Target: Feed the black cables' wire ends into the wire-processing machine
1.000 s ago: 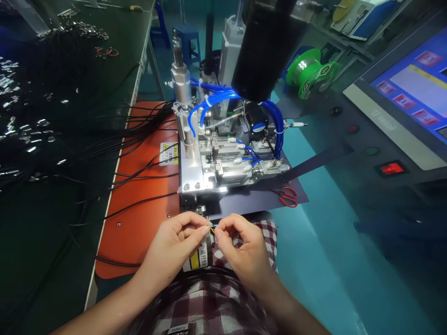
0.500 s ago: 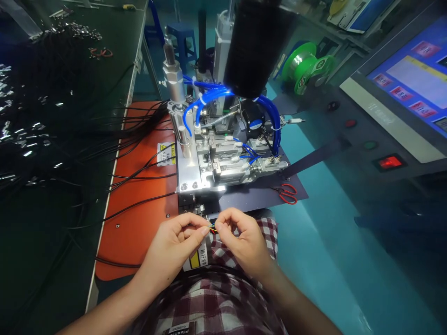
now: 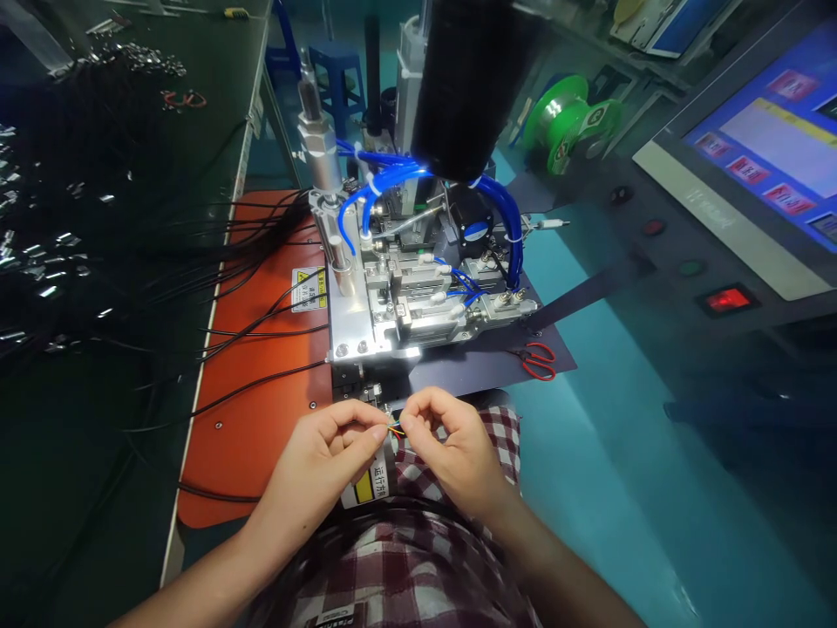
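My left hand (image 3: 327, 447) has thumb and forefinger pinched on the thin wires (image 3: 395, 427), and my right hand (image 3: 454, 443) pinches their other side, fingertips nearly meeting. The wires show only in the narrow gap between the two, above my lap and just in front of the machine (image 3: 425, 324); I make out yellow, red and a greenish strand, but the exact count and the ends are hidden by the fingers. Main risk, as I judge it: strands this fine could slip from either pinch or cross over one another if I roll the fingertips unevenly. A hard pull could nick or bend one, and with the tips covered I might not notice. Second risk: the hands sit close to the machine's near edge, so a forward drift could snag the wires on its fittings. Left of the machine, black cables (image 3: 281, 222) run over the orange board (image 3: 261, 453) towards the dark worktop (image 3: 226, 52); an elbow dragged sideways could catch one. Scissors (image 3: 540, 361) lie to the right on the dark plate (image 3: 451, 377), apart from both hands, so a careless right-hand sweep might knock them.
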The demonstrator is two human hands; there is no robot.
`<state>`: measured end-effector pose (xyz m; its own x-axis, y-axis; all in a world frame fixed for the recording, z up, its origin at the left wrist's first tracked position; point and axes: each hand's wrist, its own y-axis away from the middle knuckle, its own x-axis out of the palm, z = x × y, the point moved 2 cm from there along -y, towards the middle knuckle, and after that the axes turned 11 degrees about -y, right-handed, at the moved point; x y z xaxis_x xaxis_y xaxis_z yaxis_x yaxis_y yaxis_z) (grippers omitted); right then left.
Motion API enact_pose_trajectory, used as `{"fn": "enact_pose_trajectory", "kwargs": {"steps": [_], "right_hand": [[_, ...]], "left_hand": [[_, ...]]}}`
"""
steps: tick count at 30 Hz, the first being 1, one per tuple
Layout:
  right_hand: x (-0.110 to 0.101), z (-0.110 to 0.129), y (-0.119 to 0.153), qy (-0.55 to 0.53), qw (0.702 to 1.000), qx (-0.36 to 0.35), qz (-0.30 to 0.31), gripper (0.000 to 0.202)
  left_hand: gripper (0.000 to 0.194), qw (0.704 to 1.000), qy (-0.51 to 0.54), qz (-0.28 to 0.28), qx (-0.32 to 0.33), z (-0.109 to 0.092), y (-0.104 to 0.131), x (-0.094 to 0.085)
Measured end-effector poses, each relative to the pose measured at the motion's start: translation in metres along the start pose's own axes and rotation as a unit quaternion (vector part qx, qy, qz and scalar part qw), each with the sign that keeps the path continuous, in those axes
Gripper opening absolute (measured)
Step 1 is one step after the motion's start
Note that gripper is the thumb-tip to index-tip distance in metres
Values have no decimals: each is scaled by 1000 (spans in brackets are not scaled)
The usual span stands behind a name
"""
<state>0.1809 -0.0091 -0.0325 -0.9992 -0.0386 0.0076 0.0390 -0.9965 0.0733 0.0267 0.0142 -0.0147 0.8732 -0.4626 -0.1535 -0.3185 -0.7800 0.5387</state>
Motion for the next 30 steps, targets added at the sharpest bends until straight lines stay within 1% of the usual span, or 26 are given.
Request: {"fn": "enact_pose_trajectory", "kwargs": {"steps": [8,18,25,27,30], "right_hand": [[1,2,-1,-24,1000,7,7,12],[3,-4,3,-108,992,63,7,14],[7,2,6,-57,998,27,-27,5],[8,3,5,-55,998,27,-32,7],[9,5,4,-37,999,14,-22,10]], "left_hand": [[30,1000,-21,-11,-3,-1,1,0],[28,1000,-9,-10,-16,0,3,1],[27,1000,1,-13,-12,-1,3,1],[28,1000,-3,-11,-9,-2,4,0],[28,1000,-13,-8,-6,-3,4,0]]}}
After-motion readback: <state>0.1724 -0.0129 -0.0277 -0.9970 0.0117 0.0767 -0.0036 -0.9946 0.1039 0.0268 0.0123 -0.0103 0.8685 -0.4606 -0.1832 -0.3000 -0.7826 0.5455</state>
